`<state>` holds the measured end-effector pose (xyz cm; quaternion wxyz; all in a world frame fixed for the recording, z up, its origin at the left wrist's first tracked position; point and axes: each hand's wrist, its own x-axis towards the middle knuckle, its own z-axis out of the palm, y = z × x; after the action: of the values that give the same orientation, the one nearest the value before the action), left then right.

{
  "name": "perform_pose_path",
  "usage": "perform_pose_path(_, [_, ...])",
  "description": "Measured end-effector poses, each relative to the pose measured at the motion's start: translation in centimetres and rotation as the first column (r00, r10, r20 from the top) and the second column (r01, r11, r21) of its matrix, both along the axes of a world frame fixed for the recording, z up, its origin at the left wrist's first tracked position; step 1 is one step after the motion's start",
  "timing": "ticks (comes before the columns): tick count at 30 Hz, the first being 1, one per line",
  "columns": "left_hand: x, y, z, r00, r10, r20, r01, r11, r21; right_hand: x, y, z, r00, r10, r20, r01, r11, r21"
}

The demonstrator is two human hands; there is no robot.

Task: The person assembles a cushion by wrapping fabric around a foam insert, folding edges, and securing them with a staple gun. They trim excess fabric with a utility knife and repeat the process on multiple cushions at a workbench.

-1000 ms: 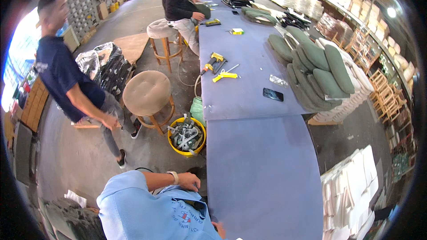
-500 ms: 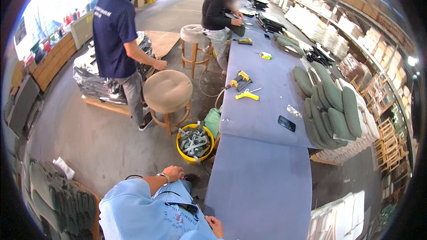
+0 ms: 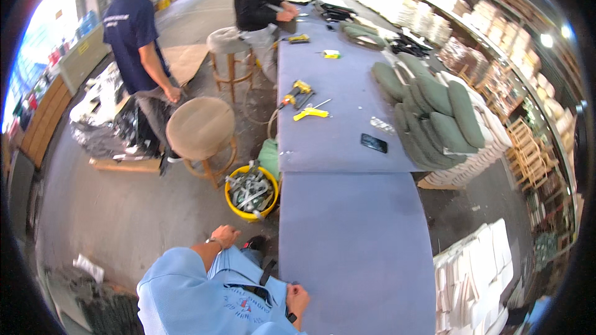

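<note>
My left hand [image 3: 225,236] hangs over my left thigh, its fingers loosely curled, with nothing visible in them. A bracelet shows at that wrist. At the left edge of the nearer blue-grey table [image 3: 357,236], my right hand [image 3: 297,298] has its fingers drawn together close to the tabletop. Whether something small is pinched there cannot be made out. Nearest to my left hand stands a yellow tub [image 3: 275,196] filled with grey and white scraps. Farther up the worktable lie a yellow-black staple gun [image 3: 297,94], a yellow hand tool [image 3: 310,113] and a dark phone [image 3: 374,143].
Green cushions [image 3: 440,115] are piled along the table's right side. Two round padded stools [image 3: 201,127] stand to the left. One person [image 3: 132,40] stands beside a wrapped pallet; another person [image 3: 254,9] works at the far table. White stacked pieces [image 3: 475,279] stand at lower right.
The view has turned, so the table and tools sit farther left. My right hand now shows more fully by the table edge. The standing person's arm has dropped lower.
</note>
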<state>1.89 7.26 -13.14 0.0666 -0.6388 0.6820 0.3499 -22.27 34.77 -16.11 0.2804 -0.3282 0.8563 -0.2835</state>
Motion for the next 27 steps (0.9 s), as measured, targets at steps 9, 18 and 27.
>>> perform_pose_path(9, [-5.5, -1.3, -0.7, 0.927, -0.371, -0.052, 0.374, 0.923, 0.094, 1.6, -3.3, -4.9, 0.835, 0.204, 0.511, -0.384, 0.881, 0.275])
perform_pose_path(18, [-10.7, -2.8, 2.4, 0.743, -0.558, -0.370, 0.623, 0.779, 0.076, 5.8, -6.8, -10.3, 0.540, 0.046, 0.840, -0.061, 0.998, -0.016])
perform_pose_path(27, [-24.3, -19.6, 4.3, 0.608, -0.536, -0.586, 0.444, 0.841, -0.309, 3.1, -11.2, 2.1, 0.564, -0.389, 0.728, 0.299, 0.918, 0.259])
